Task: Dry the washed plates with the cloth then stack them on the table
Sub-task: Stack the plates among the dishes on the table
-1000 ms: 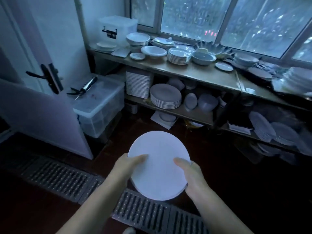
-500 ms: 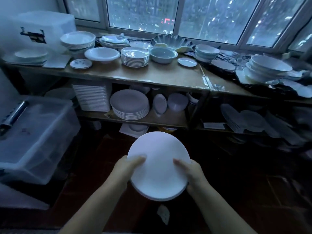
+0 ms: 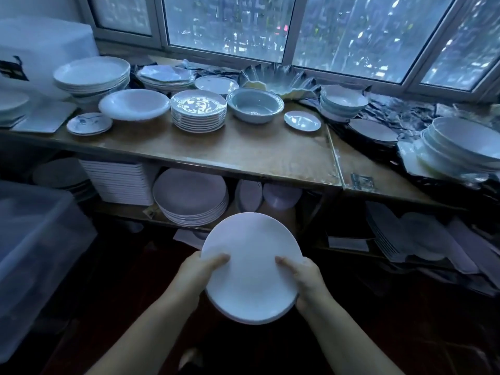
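Low at far left, a clear bin [image 3: 35,253] stood on the floor. Right of it, the left hand [image 3: 198,276] gripped the left rim of a few stacked white plates [image 3: 251,269], thumb on top. The right hand [image 3: 305,277] gripped the right rim likewise. The plates hung in the air, short of the table [image 3: 243,152], which bore other crockery. Since a second before, the table had drawn much nearer, so setting the plates down seemed the likely next step. No cloth showed.

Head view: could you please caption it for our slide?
Left hand and right hand hold white plates before crockery-laden table.
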`<action>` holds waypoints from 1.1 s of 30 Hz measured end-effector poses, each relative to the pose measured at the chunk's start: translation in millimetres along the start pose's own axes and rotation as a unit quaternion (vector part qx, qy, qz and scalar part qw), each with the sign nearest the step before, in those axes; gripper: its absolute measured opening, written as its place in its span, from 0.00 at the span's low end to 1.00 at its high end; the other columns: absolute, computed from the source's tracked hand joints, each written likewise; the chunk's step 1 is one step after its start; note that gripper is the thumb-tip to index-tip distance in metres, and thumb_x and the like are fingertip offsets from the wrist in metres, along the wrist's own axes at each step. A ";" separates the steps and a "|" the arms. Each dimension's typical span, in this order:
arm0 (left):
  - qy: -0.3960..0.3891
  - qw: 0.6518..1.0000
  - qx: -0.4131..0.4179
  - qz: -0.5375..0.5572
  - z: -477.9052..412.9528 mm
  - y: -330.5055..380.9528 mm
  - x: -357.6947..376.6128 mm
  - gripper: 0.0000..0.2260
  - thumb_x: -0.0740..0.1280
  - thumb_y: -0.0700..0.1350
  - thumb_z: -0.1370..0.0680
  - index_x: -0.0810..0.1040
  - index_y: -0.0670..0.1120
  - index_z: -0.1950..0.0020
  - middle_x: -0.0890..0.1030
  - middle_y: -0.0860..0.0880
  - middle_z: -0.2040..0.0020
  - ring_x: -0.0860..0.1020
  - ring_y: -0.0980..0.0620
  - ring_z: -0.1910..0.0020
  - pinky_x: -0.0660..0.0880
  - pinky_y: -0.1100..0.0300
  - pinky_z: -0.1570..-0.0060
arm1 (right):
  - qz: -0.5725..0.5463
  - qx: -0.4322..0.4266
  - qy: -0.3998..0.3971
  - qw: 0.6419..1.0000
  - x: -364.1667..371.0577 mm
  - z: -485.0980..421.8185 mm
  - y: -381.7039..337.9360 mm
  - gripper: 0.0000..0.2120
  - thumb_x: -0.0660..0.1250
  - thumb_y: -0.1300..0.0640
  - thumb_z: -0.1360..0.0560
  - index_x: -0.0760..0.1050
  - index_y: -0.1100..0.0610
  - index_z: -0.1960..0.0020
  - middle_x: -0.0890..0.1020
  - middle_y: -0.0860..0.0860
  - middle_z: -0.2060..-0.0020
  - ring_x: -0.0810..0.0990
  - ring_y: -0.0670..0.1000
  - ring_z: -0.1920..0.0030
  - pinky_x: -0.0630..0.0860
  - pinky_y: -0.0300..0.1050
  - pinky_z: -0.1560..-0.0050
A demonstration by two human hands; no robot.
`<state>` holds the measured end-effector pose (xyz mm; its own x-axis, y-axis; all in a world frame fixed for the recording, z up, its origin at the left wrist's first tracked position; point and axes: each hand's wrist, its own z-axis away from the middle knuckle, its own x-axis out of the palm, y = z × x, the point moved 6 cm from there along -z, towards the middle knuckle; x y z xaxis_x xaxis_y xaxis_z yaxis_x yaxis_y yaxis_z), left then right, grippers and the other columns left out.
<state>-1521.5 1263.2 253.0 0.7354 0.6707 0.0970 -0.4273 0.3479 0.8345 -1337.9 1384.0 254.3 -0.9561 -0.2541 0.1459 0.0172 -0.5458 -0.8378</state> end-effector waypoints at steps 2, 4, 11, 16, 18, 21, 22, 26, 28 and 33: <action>0.004 1.000 -0.002 0.002 -31.9 17.1 8.9 0.10 0.72 0.38 0.26 0.81 0.38 0.46 0.85 0.41 0.52 0.82 0.43 0.54 0.77 0.54 0.55 | -0.001 0.003 -0.004 1.000 8.8 -32.3 -14.8 0.10 0.70 0.69 0.30 0.77 0.72 0.50 0.84 0.62 0.62 0.83 0.59 0.66 0.81 0.48 0.66; -0.001 1.000 -0.002 -0.001 -65.9 34.9 16.5 0.10 0.72 0.39 0.26 0.81 0.38 0.46 0.85 0.42 0.52 0.83 0.43 0.53 0.78 0.54 0.55 | 0.007 0.004 0.000 1.000 18.7 -65.3 -31.8 0.11 0.70 0.69 0.30 0.77 0.72 0.49 0.84 0.64 0.61 0.83 0.60 0.65 0.81 0.50 0.63; -0.027 0.999 -0.007 -0.022 -182.9 110.8 35.8 0.14 0.74 0.42 0.28 0.81 0.38 0.45 0.85 0.41 0.52 0.83 0.40 0.50 0.77 0.48 0.49 | 0.004 0.003 0.021 1.000 66.6 -170.1 -95.6 0.15 0.70 0.68 0.29 0.75 0.74 0.45 0.81 0.69 0.55 0.81 0.63 0.59 0.79 0.56 0.56; -0.015 0.999 -0.020 -0.031 -262.7 156.8 46.1 0.14 0.74 0.45 0.28 0.79 0.41 0.46 0.84 0.42 0.54 0.83 0.42 0.58 0.78 0.57 0.66 | -0.003 0.022 0.050 0.999 92.8 -241.0 -131.7 0.18 0.71 0.67 0.29 0.73 0.72 0.42 0.81 0.69 0.50 0.81 0.69 0.51 0.77 0.63 0.49; -0.019 0.998 -0.029 -0.048 -287.3 168.6 51.9 0.15 0.75 0.47 0.29 0.80 0.43 0.45 0.84 0.43 0.51 0.83 0.41 0.54 0.80 0.50 0.55 | -0.007 0.032 0.055 0.998 98.4 -266.1 -142.2 0.19 0.72 0.67 0.30 0.73 0.71 0.42 0.81 0.68 0.51 0.81 0.68 0.52 0.78 0.64 0.49; -0.013 0.999 -0.036 -0.030 -320.7 182.3 60.7 0.11 0.73 0.43 0.26 0.80 0.43 0.46 0.85 0.44 0.52 0.83 0.44 0.54 0.79 0.53 0.55 | -0.004 0.045 0.054 0.998 106.2 -303.0 -155.8 0.20 0.72 0.67 0.30 0.72 0.71 0.41 0.81 0.69 0.50 0.81 0.67 0.53 0.77 0.65 0.49; -0.009 0.999 -0.038 -0.024 -331.9 185.7 64.4 0.09 0.73 0.42 0.26 0.80 0.43 0.47 0.85 0.44 0.53 0.83 0.45 0.56 0.79 0.55 0.57 | -0.001 0.048 0.049 0.998 108.4 -317.2 -159.6 0.20 0.72 0.67 0.30 0.72 0.71 0.40 0.81 0.70 0.50 0.81 0.68 0.53 0.77 0.65 0.49; 0.015 0.999 -0.052 -0.001 -373.0 199.1 78.2 0.03 0.72 0.41 0.25 0.79 0.45 0.54 0.84 0.45 0.55 0.82 0.46 0.57 0.78 0.55 0.56 | 0.024 0.060 0.032 0.997 117.0 -375.0 -173.0 0.21 0.72 0.66 0.29 0.71 0.70 0.39 0.80 0.69 0.48 0.80 0.70 0.48 0.78 0.63 0.50; 0.028 0.998 -0.058 0.014 -393.1 205.3 85.1 0.03 0.71 0.40 0.24 0.79 0.44 0.52 0.84 0.43 0.54 0.82 0.44 0.56 0.80 0.52 0.54 | 0.043 0.069 0.017 0.997 121.8 -404.0 -180.3 0.20 0.72 0.65 0.29 0.71 0.69 0.39 0.80 0.69 0.49 0.80 0.70 0.50 0.79 0.64 0.51; 0.071 0.994 -0.076 0.028 -445.1 214.0 98.3 0.11 0.71 0.40 0.25 0.79 0.40 0.44 0.84 0.39 0.50 0.82 0.39 0.50 0.77 0.41 0.44 | 0.090 0.090 -0.006 0.992 133.7 -472.0 -197.1 0.18 0.71 0.64 0.28 0.71 0.68 0.41 0.80 0.69 0.48 0.81 0.66 0.54 0.79 0.62 0.54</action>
<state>-1774.8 1695.1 199.6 0.6310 0.7738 0.0547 -0.5477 0.3945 0.7378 -1607.2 1834.5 190.6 -0.9290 -0.3700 0.0096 0.2407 -0.6238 -0.7436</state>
